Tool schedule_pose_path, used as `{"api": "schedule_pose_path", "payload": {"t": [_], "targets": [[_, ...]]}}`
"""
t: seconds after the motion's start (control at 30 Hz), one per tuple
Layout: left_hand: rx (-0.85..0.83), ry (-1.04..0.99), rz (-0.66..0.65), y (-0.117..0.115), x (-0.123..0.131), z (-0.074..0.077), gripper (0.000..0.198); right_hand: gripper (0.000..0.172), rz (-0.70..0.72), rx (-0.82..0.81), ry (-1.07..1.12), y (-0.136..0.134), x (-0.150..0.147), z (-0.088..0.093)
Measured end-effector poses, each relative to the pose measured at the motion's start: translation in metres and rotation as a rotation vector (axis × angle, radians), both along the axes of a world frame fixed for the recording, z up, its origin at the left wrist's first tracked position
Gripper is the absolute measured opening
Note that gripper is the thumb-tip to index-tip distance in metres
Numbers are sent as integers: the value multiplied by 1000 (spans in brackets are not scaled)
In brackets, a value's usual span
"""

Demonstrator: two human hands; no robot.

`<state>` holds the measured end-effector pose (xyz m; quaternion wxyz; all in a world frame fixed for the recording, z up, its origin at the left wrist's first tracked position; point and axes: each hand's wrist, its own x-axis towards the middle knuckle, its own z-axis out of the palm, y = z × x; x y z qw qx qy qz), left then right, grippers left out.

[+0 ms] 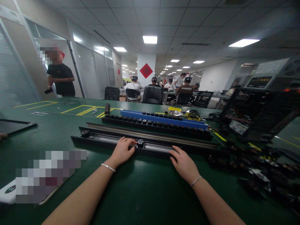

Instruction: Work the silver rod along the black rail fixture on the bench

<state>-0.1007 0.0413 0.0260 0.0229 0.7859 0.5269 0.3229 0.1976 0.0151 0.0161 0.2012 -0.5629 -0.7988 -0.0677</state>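
Note:
A long black rail point(154, 147) with a shiny grey inner channel lies crosswise before me on the green table. Inside it sits a small black block point(140, 143), and another dark piece point(85, 133) is at its left end. My left hand point(123, 150) is closed over the near wall, fingers together inside the channel and thumb in front. Its fingertips are at the block's left side. Farther right, my right hand point(184, 163) rests its spread fingertips on the near edge of the same rail. A second rail point(145, 132) lies parallel just behind.
Behind the rails are a black strip with several round parts point(159, 125) and a blue rail point(164, 118). Dark loose parts point(255, 172) are heaped at right, near an opened computer case point(248, 115). A phone-like object point(9, 191) lies at left. A person point(61, 78) stands beyond the table.

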Motion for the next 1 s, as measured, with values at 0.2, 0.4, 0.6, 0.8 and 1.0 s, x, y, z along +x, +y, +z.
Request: {"api": "schedule_pose_path", "payload": {"t": [0.2, 0.4, 0.6, 0.8, 1.0], "targets": [[4, -4, -13, -2, 1, 2, 18, 29, -8, -8, 8, 0, 0, 1], [19, 6, -42, -2, 3, 2, 21, 29, -2, 3, 4, 1, 0, -2], [2, 27, -62, -3, 5, 1, 23, 28, -6, -4, -1, 1, 1, -2], [-32, 40, -101, -6, 9, 4, 24, 29, 6, 6, 21, 1, 1, -1], [-62, 53, -117, -8, 11, 6, 26, 29, -4, -3, 24, 0, 0, 0]]}}
